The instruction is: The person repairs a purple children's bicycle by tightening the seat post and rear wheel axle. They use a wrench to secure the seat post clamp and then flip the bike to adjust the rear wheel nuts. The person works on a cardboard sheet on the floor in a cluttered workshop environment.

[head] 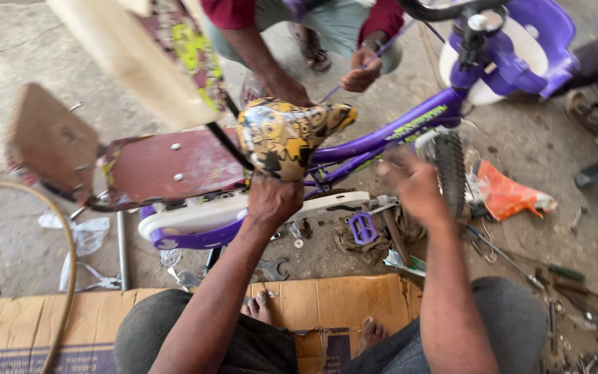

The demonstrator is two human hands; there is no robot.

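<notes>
Cardboard [340,305] lies nearest, under the person's feet. Left hand [273,201], grip closed on the saddle [285,135] underside. Right hand [413,183] blurred by the rear tyre [450,166]; grip cannot be told. Beyond the purple frame [382,138], a co-worker's hand [361,69] pinches a cable.

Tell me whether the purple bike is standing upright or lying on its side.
Upright. The bike has its saddle on top and pedal below; the left hand grips under the saddle.
</notes>
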